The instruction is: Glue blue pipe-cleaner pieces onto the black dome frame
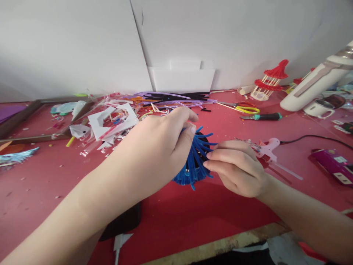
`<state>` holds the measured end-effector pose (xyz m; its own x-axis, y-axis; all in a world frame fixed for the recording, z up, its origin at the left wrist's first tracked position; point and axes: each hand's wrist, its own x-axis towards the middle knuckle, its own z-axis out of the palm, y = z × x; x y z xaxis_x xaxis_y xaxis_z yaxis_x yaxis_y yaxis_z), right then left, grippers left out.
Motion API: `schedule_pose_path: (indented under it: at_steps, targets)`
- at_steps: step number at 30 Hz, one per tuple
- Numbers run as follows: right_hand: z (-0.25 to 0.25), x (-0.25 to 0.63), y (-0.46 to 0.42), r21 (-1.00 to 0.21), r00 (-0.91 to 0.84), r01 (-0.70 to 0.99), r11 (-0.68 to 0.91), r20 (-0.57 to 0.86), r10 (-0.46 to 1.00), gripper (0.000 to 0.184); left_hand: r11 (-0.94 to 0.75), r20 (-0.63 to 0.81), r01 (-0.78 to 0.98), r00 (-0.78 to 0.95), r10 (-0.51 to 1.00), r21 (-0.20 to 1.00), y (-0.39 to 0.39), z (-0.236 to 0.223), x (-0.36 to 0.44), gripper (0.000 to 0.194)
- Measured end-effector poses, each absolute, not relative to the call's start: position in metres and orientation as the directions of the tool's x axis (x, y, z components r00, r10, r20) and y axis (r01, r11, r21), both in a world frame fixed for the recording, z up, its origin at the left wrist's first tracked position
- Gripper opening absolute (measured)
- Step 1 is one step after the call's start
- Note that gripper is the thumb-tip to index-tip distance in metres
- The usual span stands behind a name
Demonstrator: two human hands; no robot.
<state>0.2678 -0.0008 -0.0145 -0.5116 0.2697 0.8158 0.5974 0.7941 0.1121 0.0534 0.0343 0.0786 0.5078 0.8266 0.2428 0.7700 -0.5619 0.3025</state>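
Note:
A round bundle of blue straw pieces (196, 162), fanned out like a brush over a dark core, sits between both hands above the red table (179, 217). My left hand (154, 151) wraps over its top and left side, fingers curled and thumb pressed on the straws. My right hand (237, 167) comes in from the right, its fingertips pinched together on the ends of the blue straws. Most of the bundle's left half is hidden behind my left hand.
A pink glue gun (266, 149) with a black cord lies just right of my right hand. Yellow-handled scissors (246, 109), a green-handled knife (261, 116), loose straws (171, 97), paper scraps (110, 121), a red model pagoda (268, 81), a white bottle (317, 86) and a cup (320, 108) stand behind.

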Motion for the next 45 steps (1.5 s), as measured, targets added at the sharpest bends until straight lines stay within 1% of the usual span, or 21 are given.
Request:
schedule_pose_path:
  at_steps: [8, 12, 17, 19, 22, 25, 26, 27, 29, 30, 31, 33, 34, 35, 36, 37, 39, 41, 43, 45]
  targets:
    - [-0.015, 0.268, 0.0, 0.124, -0.533, 0.573, 0.81, 0.807, 0.254, 0.014, -0.565, 0.244, 0.749, 0.509, 0.825, 0.346, 0.034, 0.078, 0.054, 0.027]
    - [-0.015, 0.268, 0.0, 0.119, -0.534, 0.564, 0.817, 0.807, 0.252, 0.016, -0.598, 0.269, 0.727, 0.534, 0.802, 0.339, 0.035, 0.074, 0.053, 0.025]
    - [-0.011, 0.272, -0.001, 0.107, -0.54, 0.546, 0.831, 0.803, 0.251, 0.013, -0.641, 0.288, 0.698, 0.573, 0.767, 0.319, 0.035, 0.072, 0.051, 0.025]
    - [-0.008, 0.277, 0.001, 0.115, -0.543, 0.574, 0.811, 0.795, 0.272, 0.013, -0.643, 0.286, 0.696, 0.576, 0.766, 0.319, 0.036, 0.072, 0.051, 0.025]
    - [-0.002, 0.289, 0.008, 0.103, -0.502, 0.643, 0.759, 0.805, 0.316, 0.015, -0.644, 0.268, 0.689, 0.586, 0.765, 0.333, 0.038, 0.072, 0.05, 0.022]
    - [0.004, 0.304, 0.018, 0.106, -0.464, 0.662, 0.742, 0.836, 0.295, 0.005, -0.645, 0.252, 0.672, 0.596, 0.762, 0.364, 0.04, 0.072, 0.049, 0.023]
    - [0.007, 0.311, 0.021, 0.098, -0.454, 0.672, 0.734, 0.837, 0.304, 0.01, -0.647, 0.245, 0.665, 0.601, 0.76, 0.375, 0.04, 0.073, 0.048, 0.024]
    - [0.009, 0.318, 0.024, 0.073, -0.439, 0.696, 0.714, 0.831, 0.343, 0.011, -0.648, 0.238, 0.656, 0.608, 0.757, 0.386, 0.041, 0.073, 0.047, 0.024]
    - [0.011, 0.337, 0.028, -0.019, -0.387, 0.783, 0.622, 0.767, 0.511, 0.005, -0.652, 0.215, 0.634, 0.628, 0.748, 0.415, 0.043, 0.074, 0.046, 0.025]
    - [0.011, 0.349, 0.029, -0.069, -0.346, 0.837, 0.543, 0.701, 0.623, 0.01, -0.654, 0.2, 0.62, 0.641, 0.741, 0.433, 0.044, 0.075, 0.045, 0.025]
    - [0.009, 0.361, 0.029, -0.106, -0.3, 0.886, 0.452, 0.612, 0.732, 0.019, -0.657, 0.186, 0.604, 0.656, 0.731, 0.451, 0.046, 0.075, 0.044, 0.026]
    - [-0.001, 0.387, 0.027, -0.124, -0.18, 0.96, 0.251, 0.412, 0.893, 0.039, -0.668, 0.16, 0.574, 0.69, 0.706, 0.474, 0.048, 0.076, 0.042, 0.028]
    - [-0.008, 0.399, 0.025, -0.116, -0.112, 0.981, 0.155, 0.31, 0.944, 0.051, -0.679, 0.159, 0.565, 0.702, 0.694, 0.469, 0.049, 0.077, 0.04, 0.029]
    - [-0.015, 0.412, 0.021, -0.103, -0.036, 0.993, 0.062, 0.239, 0.97, 0.062, -0.691, 0.167, 0.564, 0.707, 0.687, 0.452, 0.05, 0.078, 0.038, 0.03]
    - [-0.024, 0.423, 0.017, -0.092, 0.018, 0.996, -0.001, 0.187, 0.982, 0.071, -0.701, 0.186, 0.573, 0.703, 0.686, 0.424, 0.051, 0.079, 0.036, 0.032]
    - [-0.032, 0.434, 0.013, -0.084, 0.041, 0.996, -0.029, 0.144, 0.989, 0.076, -0.706, 0.209, 0.59, 0.691, 0.693, 0.392, 0.051, 0.081, 0.034, 0.033]
    - [-0.048, 0.452, 0.005, -0.085, 0.033, 0.996, -0.026, 0.074, 0.997, 0.079, -0.698, 0.251, 0.633, 0.654, 0.713, 0.334, 0.05, 0.084, 0.03, 0.036]
    - [-0.061, 0.464, -0.001, -0.09, -0.008, 0.996, 0.012, 0.043, 0.999, 0.075, -0.687, 0.277, 0.654, 0.629, 0.727, 0.317, 0.05, 0.086, 0.027, 0.034]
    - [-0.071, 0.47, -0.003, -0.073, -0.091, 0.993, 0.097, 0.083, 0.992, 0.069, -0.677, 0.287, 0.651, 0.613, 0.736, 0.343, 0.05, 0.088, 0.026, 0.027]
    - [-0.075, 0.472, -0.003, -0.031, -0.205, 0.977, 0.212, 0.156, 0.966, 0.062, -0.662, 0.29, 0.64, 0.596, 0.748, 0.391, 0.049, 0.088, 0.028, 0.02]
